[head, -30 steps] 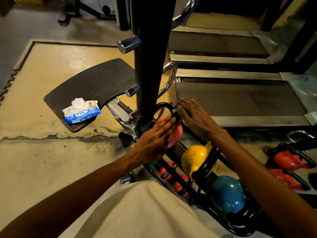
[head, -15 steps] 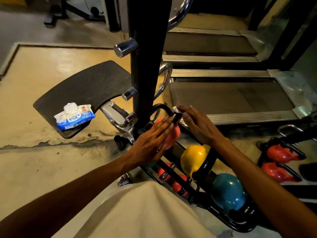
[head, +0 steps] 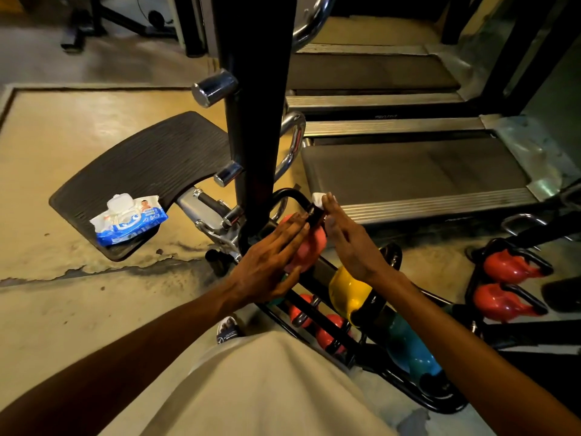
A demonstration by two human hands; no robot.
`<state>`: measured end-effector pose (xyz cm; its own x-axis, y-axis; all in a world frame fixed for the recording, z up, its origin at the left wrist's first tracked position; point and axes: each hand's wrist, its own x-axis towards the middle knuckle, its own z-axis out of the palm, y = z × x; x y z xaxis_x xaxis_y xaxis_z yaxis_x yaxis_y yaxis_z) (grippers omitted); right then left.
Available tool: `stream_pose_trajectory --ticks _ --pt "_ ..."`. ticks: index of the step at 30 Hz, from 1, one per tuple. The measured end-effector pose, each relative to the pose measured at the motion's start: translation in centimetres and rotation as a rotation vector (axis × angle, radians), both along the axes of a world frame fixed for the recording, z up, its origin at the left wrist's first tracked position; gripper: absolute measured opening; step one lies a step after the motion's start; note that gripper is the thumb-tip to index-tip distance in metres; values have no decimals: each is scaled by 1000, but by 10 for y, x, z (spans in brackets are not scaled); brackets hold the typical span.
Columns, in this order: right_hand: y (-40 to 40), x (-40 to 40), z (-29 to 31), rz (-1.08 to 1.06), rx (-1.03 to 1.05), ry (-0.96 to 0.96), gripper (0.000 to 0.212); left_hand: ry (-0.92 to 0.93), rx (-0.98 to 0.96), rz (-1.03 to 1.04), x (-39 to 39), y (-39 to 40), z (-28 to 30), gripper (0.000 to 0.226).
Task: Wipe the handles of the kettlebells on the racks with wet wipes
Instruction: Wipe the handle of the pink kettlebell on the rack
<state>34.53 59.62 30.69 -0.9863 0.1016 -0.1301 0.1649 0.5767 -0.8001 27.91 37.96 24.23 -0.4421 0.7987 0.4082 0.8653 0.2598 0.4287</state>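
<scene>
Pink kettlebell [head: 309, 243] at the far end of the black rack [head: 327, 335], its glossy black loop handle [head: 290, 196] arching up and away beside the post [head: 257, 121]. Left hand [head: 270, 262] lies flat, fingers straight, against the bell; right hand [head: 349, 237] pinches a white wipe [head: 318, 198] on the handle's right leg. Yellow bell [head: 345, 294] and teal bell [head: 408, 350] follow nearer along the rack; the wipe pack [head: 129, 220] lies left of the post on a ribbed black plate [head: 147, 165].

Gym: treadmills [head: 415, 171] side by side, coloured kettlebells [head: 349, 291] on floor rack [head: 418, 401], chrome-pegged equipment post [head: 254, 99], worn mat flooring.
</scene>
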Motion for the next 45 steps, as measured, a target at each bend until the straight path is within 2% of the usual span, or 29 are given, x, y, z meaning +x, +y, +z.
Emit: stream_pose_trajectory --ticks 4,6,9,12,14,17,19,22,26,30,34,38,40,43,45 --pt "-36 -4 15 -286 -570 -113 89 -11 -3 -2 0 1 0 85" --pt "-47 -6 24 -374 -796 -132 80 -17 6 -2 0 2 0 86" --pt "-45 -20 33 -481 -949 -146 69 -25 24 -4 1 3 0 86" --pt "-34 -29 38 -684 -1131 -240 79 -33 52 -23 1 4 1 85" --pt "-23 -30 39 -712 -1242 -322 86 -32 66 -25 1 3 2 83" --pt "-7 -30 34 -787 -1350 -313 96 -30 69 -16 1 4 1 84" --pt "-4 -28 30 -771 -1359 -334 101 -37 64 -13 2 4 0 84" --pt "-2 -25 25 -640 -1360 -463 106 -46 62 -9 2 3 0 84" --pt "7 -25 21 -698 -1402 -399 105 -50 63 -5 2 4 2 85" --pt "5 -18 14 -522 -1382 -529 110 -45 61 -4 3 4 -1 84" --pt "10 -24 16 -642 -1500 -399 105 -36 53 4 2 4 0 86" --pt "4 -17 6 -454 -1503 -535 105 -37 41 -5 1 3 -1 86" --pt "8 -18 6 -482 -1557 -503 105 -33 43 -2 0 3 -1 86" --pt "4 -22 4 -640 -1583 -376 96 -38 52 -16 -1 3 0 88" --pt "-3 -19 2 -572 -1548 -409 88 -46 62 -52 -5 2 5 86"
